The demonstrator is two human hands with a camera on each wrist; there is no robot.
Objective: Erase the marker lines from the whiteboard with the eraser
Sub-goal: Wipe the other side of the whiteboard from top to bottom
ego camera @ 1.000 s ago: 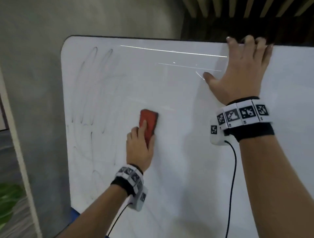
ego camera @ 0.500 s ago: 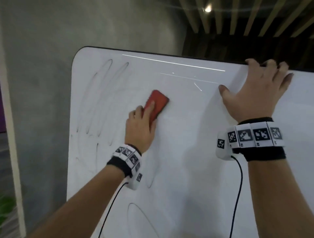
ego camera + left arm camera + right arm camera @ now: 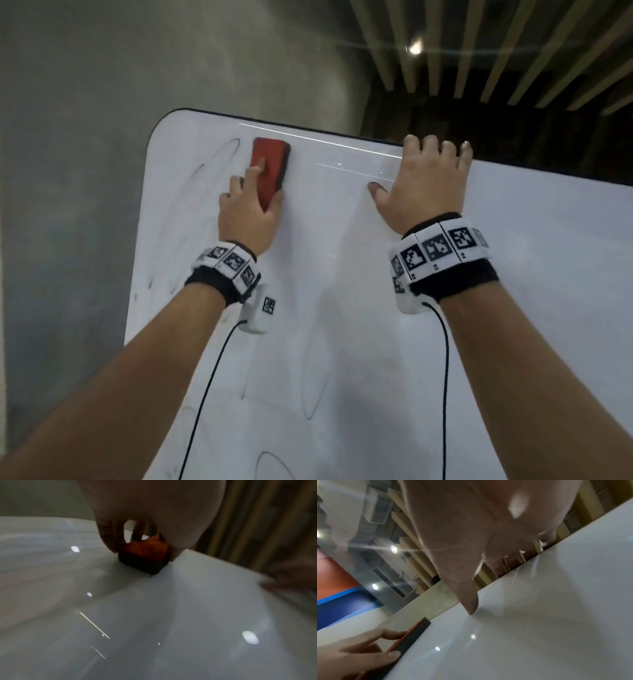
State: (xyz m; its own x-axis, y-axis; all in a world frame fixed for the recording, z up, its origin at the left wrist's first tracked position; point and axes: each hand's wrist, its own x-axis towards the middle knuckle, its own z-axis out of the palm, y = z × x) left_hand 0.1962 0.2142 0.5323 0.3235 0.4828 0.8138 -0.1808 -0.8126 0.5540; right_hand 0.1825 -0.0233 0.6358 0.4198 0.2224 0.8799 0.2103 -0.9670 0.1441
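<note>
A red eraser (image 3: 270,168) with a dark felt base lies flat against the whiteboard (image 3: 342,308) near its top left corner. My left hand (image 3: 251,209) grips the eraser, thumb on one side and fingers on top and the other side. The left wrist view shows the eraser (image 3: 145,555) pinched between my fingers on the board. My right hand (image 3: 424,185) rests flat on the board, fingers hooked over the top edge. Faint looped marker lines (image 3: 219,161) remain left of the eraser. More marker loops (image 3: 313,387) sit lower down. The right wrist view shows the eraser (image 3: 412,634) side-on.
A grey concrete wall (image 3: 85,171) stands behind and left of the board. Slatted ceiling beams (image 3: 496,51) run above the board's top edge. Cables hang from both wristbands over the board.
My left hand has slid the eraser up the board, from the middle to near the top edge. The right hand has stayed at the top edge. The head view has tilted upward.
</note>
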